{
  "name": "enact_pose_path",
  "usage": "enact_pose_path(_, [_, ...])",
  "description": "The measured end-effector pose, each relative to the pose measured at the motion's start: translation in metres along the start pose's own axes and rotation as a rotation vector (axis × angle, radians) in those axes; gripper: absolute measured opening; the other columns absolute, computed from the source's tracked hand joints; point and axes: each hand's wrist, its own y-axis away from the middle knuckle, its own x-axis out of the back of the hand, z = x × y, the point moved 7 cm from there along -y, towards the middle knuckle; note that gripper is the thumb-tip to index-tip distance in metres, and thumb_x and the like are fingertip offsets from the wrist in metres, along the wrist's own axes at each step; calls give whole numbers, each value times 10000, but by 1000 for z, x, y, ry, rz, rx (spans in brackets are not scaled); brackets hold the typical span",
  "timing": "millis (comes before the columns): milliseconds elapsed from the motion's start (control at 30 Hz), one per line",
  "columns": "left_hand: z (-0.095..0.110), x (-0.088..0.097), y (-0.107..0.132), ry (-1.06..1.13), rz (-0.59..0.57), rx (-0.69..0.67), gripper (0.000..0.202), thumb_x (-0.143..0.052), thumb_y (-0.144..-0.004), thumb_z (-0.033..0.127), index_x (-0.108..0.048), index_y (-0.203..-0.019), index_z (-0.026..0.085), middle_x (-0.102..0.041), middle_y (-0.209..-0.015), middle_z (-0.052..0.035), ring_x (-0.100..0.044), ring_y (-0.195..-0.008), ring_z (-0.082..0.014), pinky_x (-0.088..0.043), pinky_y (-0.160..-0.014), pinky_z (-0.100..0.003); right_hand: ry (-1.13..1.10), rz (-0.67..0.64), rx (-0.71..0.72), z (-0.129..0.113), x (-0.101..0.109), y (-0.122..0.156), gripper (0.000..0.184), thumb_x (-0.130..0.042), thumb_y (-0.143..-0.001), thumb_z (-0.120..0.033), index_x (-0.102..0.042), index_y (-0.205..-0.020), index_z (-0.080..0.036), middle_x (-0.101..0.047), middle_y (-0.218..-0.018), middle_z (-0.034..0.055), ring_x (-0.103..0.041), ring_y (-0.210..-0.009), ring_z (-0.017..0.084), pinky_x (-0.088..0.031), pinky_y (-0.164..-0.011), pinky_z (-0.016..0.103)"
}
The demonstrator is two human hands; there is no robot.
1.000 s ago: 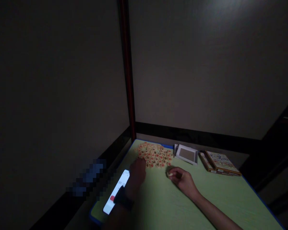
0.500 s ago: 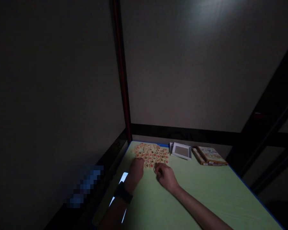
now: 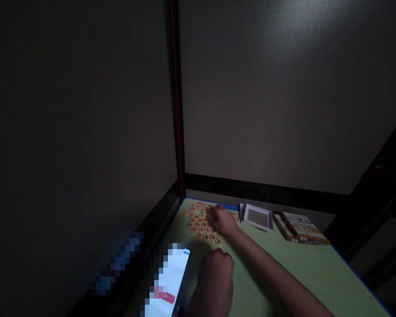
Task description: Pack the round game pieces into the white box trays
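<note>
Round wooden Chinese chess pieces (image 3: 201, 222) with red and dark characters lie grouped on the far left part of the pale green table (image 3: 284, 273). My right hand (image 3: 222, 219) reaches over the right side of the group, fingers curled down among the pieces. Its fingertips are dark and blurred, and any piece in them is hidden. Nearer to me, my left hand (image 3: 216, 275) is closed in a fist above the table, back of the hand up. What it holds, if anything, does not show.
A lit phone (image 3: 171, 281), partly pixelated, is left of my left hand. White open box parts (image 3: 259, 217) rest at the back edge. Right of them are stacked flat boxes (image 3: 302, 228) with printed covers. Walls meet behind the table's far left corner.
My left hand has drawn back toward me and right, away from the pieces. My right hand has moved forward over them. The view has shifted slightly, and more of the phone's screen shows.
</note>
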Motion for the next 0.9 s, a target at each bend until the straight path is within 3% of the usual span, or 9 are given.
enact_pose_path(100, [20,-23,17,100,-144,50,315,-435,-933,167,-713,-1075,120,-670,-1130,-171,-645,-1010,-257,-505,-841,-332,43,-78,12,-7,-2,-25,241,-564,-825,-186,-696,-1027,-171,-694,-1093,162,-658,-1008,282,-474,-829,327])
enact_pose_path(200, [16,-27,24,148,-217,116,317,-457,-932,187,-690,-1131,105,-640,-1213,-176,-609,-1109,-283,-487,-909,-359,36,-124,30,-14,-12,-31,217,-571,-802,-152,-712,-966,-173,-713,-1053,174,-662,-1007,313,-478,-847,378])
enact_pose_path(400, [0,-24,20,169,-108,85,291,-456,-939,219,-681,-1106,139,-651,-1183,-144,-619,-1051,-247,-476,-844,-306,-168,-82,37,-8,-8,-27,257,-625,-739,-85,-695,-976,-153,-704,-1079,167,-647,-1055,298,-471,-905,371])
enact_pose_path(533, [-5,-28,17,179,-22,42,285,-441,-953,221,-676,-1096,148,-654,-1170,-133,-611,-1054,-229,-459,-875,-296,-405,-52,20,13,2,-10,257,-499,-885,-151,-642,-1098,-156,-728,-906,91,-699,-871,208,-541,-781,322])
enact_pose_path(600, [-6,-29,15,198,-6,52,278,-443,-957,218,-678,-1091,154,-658,-1157,-126,-613,-1056,-225,-457,-886,-296,-642,-88,9,25,3,6,243,-473,-924,-216,-635,-1096,-162,-722,-852,71,-711,-779,182,-563,-729,315])
enact_pose_path(733, [-5,-27,9,229,21,56,254,-466,-953,184,-680,-1086,150,-661,-1163,-119,-617,-1053,-213,-458,-886,-285,-1342,-200,-86,41,2,38,306,-712,-766,-337,-649,-1018,-175,-712,-853,59,-722,-813,199,-565,-797,346])
enact_pose_path(800, [-4,-25,4,225,49,42,252,-463,-955,172,-682,-1075,142,-667,-1145,-118,-620,-1042,-209,-458,-881,-282,-1432,-205,-104,46,2,50,393,-784,-671,-319,-646,-1010,-176,-710,-869,51,-720,-824,203,-558,-821,355])
enact_pose_path(900, [-3,-28,-2,197,79,23,248,-455,-964,186,-688,-1039,142,-682,-1080,-108,-630,-997,-207,-461,-850,-281,-1366,-177,-78,54,-3,64,391,-779,-656,-312,-632,-987,-166,-696,-823,37,-709,-767,204,-560,-740,348])
